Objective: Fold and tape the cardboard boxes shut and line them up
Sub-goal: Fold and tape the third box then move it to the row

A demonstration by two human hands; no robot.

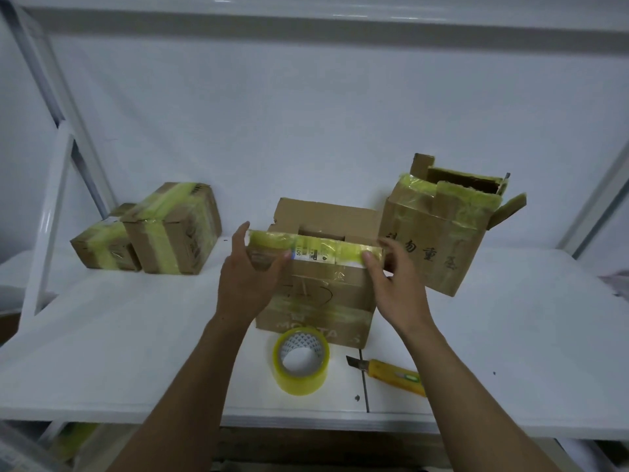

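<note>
While the white table (136, 335) is bearing it at the middle, just beside a taller open cardboard box (439, 240), the brown cardboard box (316, 298) is looking light and stiff, though slick with yellowish tape, so its flap ends are probably offering the surest hold. The left hand (250, 277) and right hand (396, 281) are reaching forward, each pinching one end of its tape-covered front flap (323, 252) between thumb and fingers. The yellowish tape roll (301, 381) and yellow utility knife (394, 371) are lying just in front.

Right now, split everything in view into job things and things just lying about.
Job: middle box, gripped by left hand and right hand; open right box; large taped box; small taped box; tape roll; yellow knife.
Lying about: white frame; clutter under the table.
</note>
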